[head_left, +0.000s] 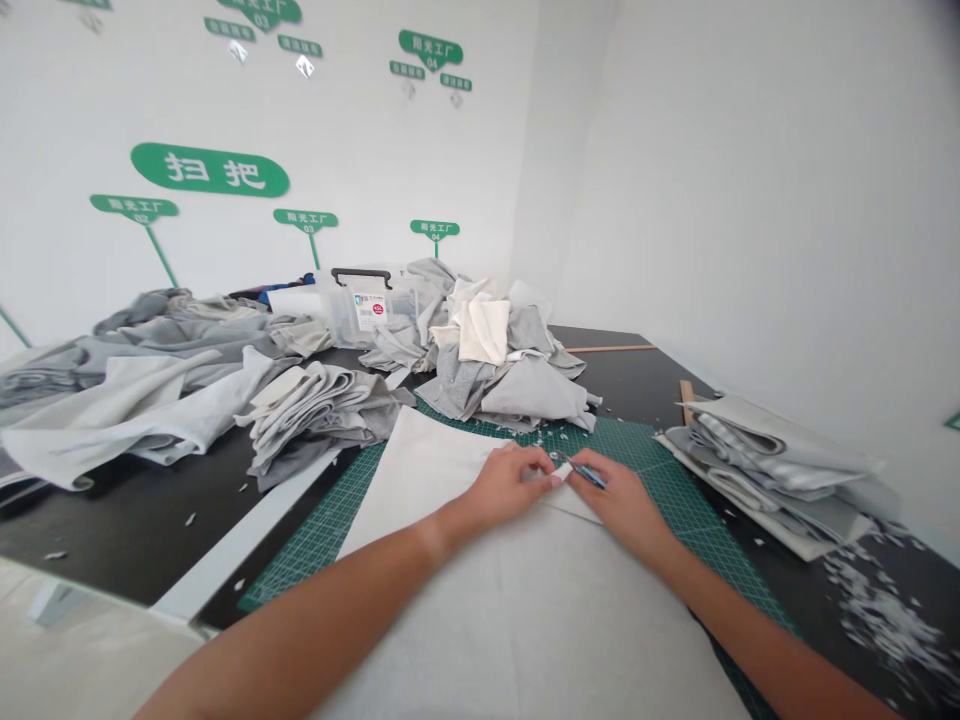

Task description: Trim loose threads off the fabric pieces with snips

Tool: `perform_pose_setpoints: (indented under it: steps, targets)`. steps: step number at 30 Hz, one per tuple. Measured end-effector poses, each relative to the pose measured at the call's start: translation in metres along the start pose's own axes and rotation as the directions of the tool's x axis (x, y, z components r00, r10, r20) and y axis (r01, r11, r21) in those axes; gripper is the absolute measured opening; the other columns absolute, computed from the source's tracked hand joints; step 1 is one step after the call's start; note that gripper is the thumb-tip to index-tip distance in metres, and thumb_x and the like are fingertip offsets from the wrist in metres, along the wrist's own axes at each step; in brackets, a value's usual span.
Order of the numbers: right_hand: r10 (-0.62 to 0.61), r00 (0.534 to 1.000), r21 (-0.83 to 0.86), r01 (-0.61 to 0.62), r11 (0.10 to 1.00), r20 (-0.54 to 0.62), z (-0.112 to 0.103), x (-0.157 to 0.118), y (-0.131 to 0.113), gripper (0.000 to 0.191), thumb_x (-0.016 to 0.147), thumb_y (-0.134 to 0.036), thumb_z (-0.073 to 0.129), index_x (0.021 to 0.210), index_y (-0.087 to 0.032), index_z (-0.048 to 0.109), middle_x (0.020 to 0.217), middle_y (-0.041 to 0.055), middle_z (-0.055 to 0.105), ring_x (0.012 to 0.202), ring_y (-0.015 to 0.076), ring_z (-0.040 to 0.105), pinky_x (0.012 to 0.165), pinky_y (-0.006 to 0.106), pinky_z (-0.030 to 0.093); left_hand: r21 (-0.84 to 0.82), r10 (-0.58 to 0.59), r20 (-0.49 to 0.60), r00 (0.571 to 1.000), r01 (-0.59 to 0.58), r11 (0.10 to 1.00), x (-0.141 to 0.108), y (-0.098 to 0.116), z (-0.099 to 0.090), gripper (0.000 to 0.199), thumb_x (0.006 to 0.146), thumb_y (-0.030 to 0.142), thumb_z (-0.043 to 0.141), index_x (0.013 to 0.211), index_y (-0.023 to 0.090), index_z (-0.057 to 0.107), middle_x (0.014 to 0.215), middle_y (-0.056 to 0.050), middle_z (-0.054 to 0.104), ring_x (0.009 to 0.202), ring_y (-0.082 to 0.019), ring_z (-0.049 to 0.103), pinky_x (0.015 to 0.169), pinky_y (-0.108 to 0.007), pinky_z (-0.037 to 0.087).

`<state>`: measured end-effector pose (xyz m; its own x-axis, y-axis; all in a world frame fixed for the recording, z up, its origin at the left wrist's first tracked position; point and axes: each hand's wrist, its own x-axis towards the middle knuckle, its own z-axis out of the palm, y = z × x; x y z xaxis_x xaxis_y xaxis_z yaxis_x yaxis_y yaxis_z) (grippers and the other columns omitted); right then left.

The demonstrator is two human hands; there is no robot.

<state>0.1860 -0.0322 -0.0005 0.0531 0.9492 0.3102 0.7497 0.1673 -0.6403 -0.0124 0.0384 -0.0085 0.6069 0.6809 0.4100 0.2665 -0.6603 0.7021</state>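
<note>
A large sheet of pale grey-white fabric (517,600) lies over the green cutting mat (315,540) and reaches toward me. My left hand (504,487) is closed, thumb and forefinger pinching a small white flap (562,470) at the fabric's edge. Close against it, my right hand (619,500) is wrapped round small blue-handled scissors (589,474), their metal tip pointing left at the flap. Most of the handle is hidden by the fingers, so I cannot tell how far apart the blades are.
Crumpled grey and white cloths (480,350) are heaped behind the mat, beside a clear plastic box (345,310). Folded cloths (322,410) and loose fabric (150,390) lie left. A folded stack (765,470) sits right, near scattered scraps (885,620). Wooden strips (611,348) lie behind.
</note>
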Motion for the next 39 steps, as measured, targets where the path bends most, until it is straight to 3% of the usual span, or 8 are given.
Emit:
perform_pose_setpoints:
  steps: [4, 8, 14, 20, 26, 30, 35, 39]
  targets:
    - [0.016, 0.999, -0.017, -0.016, 1.000, -0.039, 0.000, 0.002, 0.003, 0.033, 0.092, -0.052, 0.052, 0.089, -0.022, 0.065, 0.083, -0.0004, 0.068, 0.079, 0.0196, 0.060, 0.071, 0.027, 0.042, -0.051, 0.041, -0.086, 0.995, -0.045, 0.998, 0.002, 0.002, -0.001, 0.018, 0.089, 0.038, 0.059, 0.091, 0.021, 0.063, 0.093, -0.001, 0.069, 0.089, -0.018, 0.061, 0.084, -0.028, 0.043]
    - [0.021, 0.998, -0.004, -0.021, 1.000, -0.055, -0.002, 0.002, 0.000, 0.033, 0.092, -0.053, 0.053, 0.089, -0.022, 0.065, 0.085, -0.0004, 0.068, 0.080, 0.0196, 0.060, 0.071, 0.027, 0.042, -0.094, 0.009, -0.150, 0.989, -0.024, 0.995, 0.004, -0.002, -0.002, 0.015, 0.089, 0.035, 0.059, 0.089, 0.020, 0.057, 0.090, -0.001, 0.066, 0.086, -0.016, 0.060, 0.079, -0.026, 0.043]
    - [0.013, 0.999, 0.028, -0.012, 1.000, -0.041, -0.001, 0.002, -0.004, 0.033, 0.092, -0.053, 0.054, 0.094, -0.023, 0.067, 0.091, 0.0002, 0.070, 0.084, 0.0204, 0.062, 0.075, 0.028, 0.043, 0.001, 0.031, -0.196, 0.980, -0.032, 0.999, 0.004, -0.003, -0.004, 0.015, 0.084, 0.029, 0.065, 0.082, 0.019, 0.053, 0.083, 0.000, 0.061, 0.082, -0.016, 0.053, 0.074, -0.026, 0.039]
    - [-0.026, 1.000, 0.112, 0.025, 0.993, 0.001, -0.001, -0.001, -0.007, 0.035, 0.089, -0.051, 0.057, 0.107, -0.024, 0.069, 0.110, 0.0032, 0.070, 0.101, 0.0236, 0.062, 0.089, 0.031, 0.046, 0.081, 0.087, -0.134, 0.987, -0.076, 0.994, -0.001, 0.005, -0.003, 0.011, 0.084, 0.020, 0.061, 0.080, 0.020, 0.050, 0.080, 0.001, 0.057, 0.074, -0.014, 0.049, 0.067, -0.024, 0.035]
    - [-0.009, 1.000, 0.066, 0.009, 0.998, 0.005, 0.003, -0.003, -0.011, 0.032, 0.089, -0.053, 0.059, 0.100, -0.024, 0.068, 0.098, -0.0001, 0.071, 0.086, 0.0194, 0.062, 0.080, 0.028, 0.046, 0.172, 0.116, -0.111, 0.987, -0.096, 0.980, -0.003, 0.007, -0.001, 0.011, 0.082, 0.012, 0.057, 0.084, 0.021, 0.050, 0.083, 0.001, 0.057, 0.077, -0.015, 0.051, 0.068, -0.024, 0.035]
    - [-0.039, 0.999, 0.077, 0.037, 0.996, 0.020, 0.004, -0.001, -0.008, 0.028, 0.092, -0.050, 0.057, 0.094, -0.024, 0.068, 0.094, -0.0014, 0.070, 0.089, 0.0193, 0.062, 0.080, 0.026, 0.044, 0.209, 0.148, -0.109, 0.983, -0.123, 0.970, -0.003, 0.004, 0.000, 0.011, 0.083, 0.012, 0.057, 0.086, 0.021, 0.052, 0.086, 0.001, 0.058, 0.081, -0.015, 0.052, 0.070, -0.025, 0.037]
    - [-0.059, 0.998, 0.087, 0.061, 0.994, -0.023, 0.004, 0.000, -0.005, 0.025, 0.092, -0.046, 0.058, 0.097, -0.024, 0.068, 0.098, -0.0008, 0.071, 0.093, 0.0202, 0.063, 0.083, 0.027, 0.044, 0.148, 0.150, -0.085, 0.985, -0.136, 0.980, -0.003, -0.001, 0.004, 0.014, 0.090, 0.026, 0.058, 0.103, 0.023, 0.062, 0.093, -0.001, 0.065, 0.087, -0.017, 0.056, 0.078, -0.027, 0.041]
    - [-0.038, 0.997, 0.063, 0.043, 0.997, -0.070, 0.002, 0.002, -0.003, 0.025, 0.091, -0.047, 0.058, 0.093, -0.024, 0.068, 0.095, -0.0004, 0.071, 0.091, 0.0209, 0.063, 0.082, 0.028, 0.044, 0.094, 0.151, -0.038, 0.988, -0.147, 0.985, -0.001, -0.001, 0.002, 0.026, 0.097, 0.038, 0.049, 0.099, 0.022, 0.069, 0.091, -0.002, 0.069, 0.084, -0.018, 0.057, 0.082, -0.029, 0.041]
